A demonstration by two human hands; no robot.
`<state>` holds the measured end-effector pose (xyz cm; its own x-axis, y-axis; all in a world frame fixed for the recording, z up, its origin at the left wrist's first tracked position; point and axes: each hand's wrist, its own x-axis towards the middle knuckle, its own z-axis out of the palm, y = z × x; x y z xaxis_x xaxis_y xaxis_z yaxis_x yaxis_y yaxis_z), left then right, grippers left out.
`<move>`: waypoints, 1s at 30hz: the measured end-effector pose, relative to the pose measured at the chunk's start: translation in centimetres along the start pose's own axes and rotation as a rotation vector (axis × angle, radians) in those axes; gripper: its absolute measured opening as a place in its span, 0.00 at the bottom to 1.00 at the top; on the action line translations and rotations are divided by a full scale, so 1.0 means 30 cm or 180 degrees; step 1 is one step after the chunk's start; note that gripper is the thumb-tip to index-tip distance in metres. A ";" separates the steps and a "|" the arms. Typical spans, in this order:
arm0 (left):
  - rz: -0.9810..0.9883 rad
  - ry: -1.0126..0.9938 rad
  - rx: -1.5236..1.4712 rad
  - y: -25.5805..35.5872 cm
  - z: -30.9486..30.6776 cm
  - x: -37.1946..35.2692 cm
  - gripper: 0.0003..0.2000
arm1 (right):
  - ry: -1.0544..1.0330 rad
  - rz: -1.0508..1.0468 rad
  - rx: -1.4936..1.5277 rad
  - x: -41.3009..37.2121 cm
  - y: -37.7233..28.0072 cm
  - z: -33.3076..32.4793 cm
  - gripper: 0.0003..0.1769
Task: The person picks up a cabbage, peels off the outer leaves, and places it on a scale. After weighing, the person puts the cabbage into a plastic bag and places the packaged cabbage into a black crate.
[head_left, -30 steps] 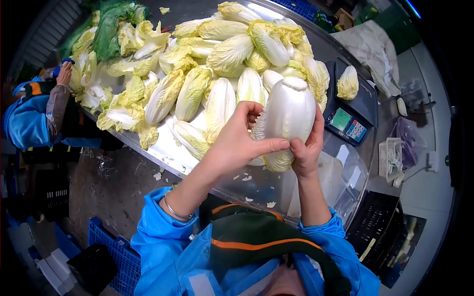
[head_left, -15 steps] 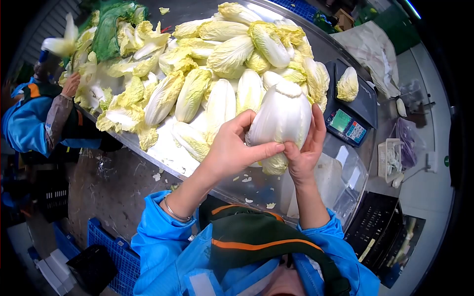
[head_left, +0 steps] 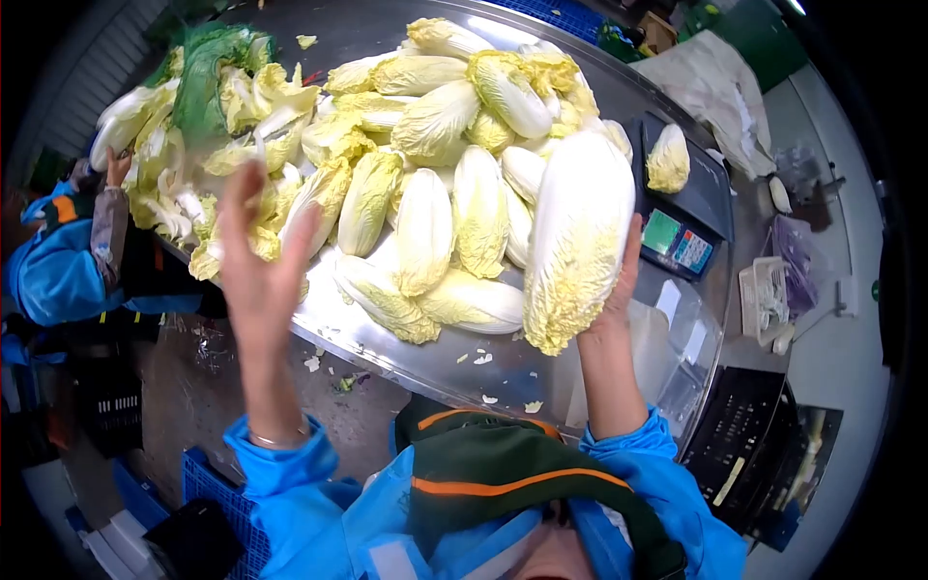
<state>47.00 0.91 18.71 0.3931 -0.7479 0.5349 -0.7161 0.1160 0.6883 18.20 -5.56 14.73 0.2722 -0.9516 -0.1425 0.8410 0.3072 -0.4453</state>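
Observation:
A large napa cabbage (head_left: 580,237) rests in my right hand (head_left: 616,300), whose fingers reach around its right side. My left hand (head_left: 259,261) is raised at the left with fingers spread, holding nothing; it is a little blurred. It hangs over the near left edge of the metal table, before the loose yellow-green leaves (head_left: 275,97). Between my hands and beyond them lies a pile of cabbages (head_left: 435,121), several of them side by side near the front.
A scale (head_left: 691,208) at the right bears a small cabbage (head_left: 668,159). Clear plastic containers (head_left: 681,343) lie near the table's right edge. Green netting (head_left: 203,82) is at the back left. A co-worker in blue (head_left: 63,261) holds another cabbage (head_left: 121,121) at the far left.
My left hand has let go of the cabbage and moved left, opening. The cabbage in my right hand now shows its full length, leafy end toward me. Another cabbage lies near the front of the pile.

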 end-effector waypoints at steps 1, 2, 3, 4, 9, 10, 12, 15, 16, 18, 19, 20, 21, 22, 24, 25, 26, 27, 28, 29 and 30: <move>-0.0316 -0.0428 -0.0719 0.052 0.039 -0.062 0.25 | 0.0023 0.0069 0.0033 0.001 -0.002 0.002 0.34; -0.0031 -0.0964 -0.0942 0.070 0.067 -0.114 0.21 | 0.0061 0.0028 0.0015 0.001 0.000 0.012 0.34; 0.0275 -0.0986 -0.1001 0.126 0.110 -0.146 0.20 | 0.0091 -0.0001 -0.0007 0.003 0.005 0.028 0.34; 0.0509 -0.1013 -0.1055 0.153 0.149 -0.178 0.19 | 0.0122 -0.0017 -0.0026 0.003 0.010 0.041 0.34; 0.0639 -0.1349 -0.1721 0.271 0.262 -0.287 0.31 | -0.0023 -0.0167 -0.0320 -0.022 0.016 0.035 0.36; 0.0605 -0.1271 -0.1749 0.286 0.291 -0.308 0.33 | -0.0191 -0.0136 -0.0380 -0.037 0.008 0.019 0.35; 0.0665 -0.1228 -0.1498 0.304 0.353 -0.336 0.32 | -0.0233 0.0086 -0.0696 -0.067 -0.014 -0.032 0.34; 0.0997 -0.1565 -0.0997 0.357 0.430 -0.438 0.28 | 0.0383 0.0254 -0.1208 -0.158 -0.088 -0.153 0.34; 0.1256 -0.2100 -0.1248 0.345 0.458 -0.481 0.27 | 0.0679 0.0080 -0.1173 -0.177 -0.136 -0.184 0.35; 0.1684 -0.2617 -0.1621 0.316 0.484 -0.538 0.24 | 0.0906 -0.0618 -0.1988 -0.181 -0.303 -0.285 0.36; 0.1803 -0.2860 -0.1522 0.291 0.497 -0.551 0.23 | 0.1113 -0.1028 -0.2647 -0.163 -0.409 -0.322 0.37; 0.1372 -0.2757 -0.1451 0.263 0.528 -0.552 0.22 | 0.1404 -0.1387 -0.3893 -0.128 -0.541 -0.393 0.38; 0.0940 -0.2666 -0.1360 0.235 0.557 -0.555 0.21 | 0.1595 -0.1800 -0.4773 -0.077 -0.656 -0.456 0.39; 0.0501 -0.2558 -0.1257 0.230 0.583 -0.556 0.20 | 0.1895 -0.2229 -0.5994 -0.019 -0.755 -0.482 0.40; 0.0540 -0.2207 -0.1330 0.299 0.668 -0.467 0.18 | 0.2180 -0.2203 -0.6489 0.151 -0.937 -0.630 0.42; 0.0759 -0.2060 -0.1321 0.346 0.719 -0.411 0.17 | 0.2359 -0.1962 -0.6746 0.231 -0.982 -0.691 0.41; 0.0983 -0.2028 -0.1197 0.389 0.770 -0.356 0.18 | 0.2545 -0.1710 -0.6986 0.283 -1.022 -0.730 0.40; 0.1208 -0.1884 -0.1034 0.438 0.821 -0.295 0.19 | 0.2726 -0.1344 -0.7032 0.309 -1.038 -0.739 0.39; 0.1428 -0.1748 -0.0865 0.477 0.879 -0.234 0.20 | 0.2900 -0.0960 -0.7059 0.337 -1.040 -0.748 0.38; 0.1525 -0.1731 -0.0751 0.487 0.942 -0.175 0.21 | 0.2956 -0.0811 -0.7097 0.343 -1.058 -0.714 0.35; 0.1610 -0.1748 -0.0647 0.485 1.000 -0.118 0.22 | 0.2912 -0.1230 -0.7113 0.349 -1.125 -0.743 0.32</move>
<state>17.89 -14.37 12.13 -0.3342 -0.7828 0.5250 -0.5914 0.6078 0.5299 -17.75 -25.93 8.54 -0.3933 -0.8910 0.2268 -0.8970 0.3177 -0.3073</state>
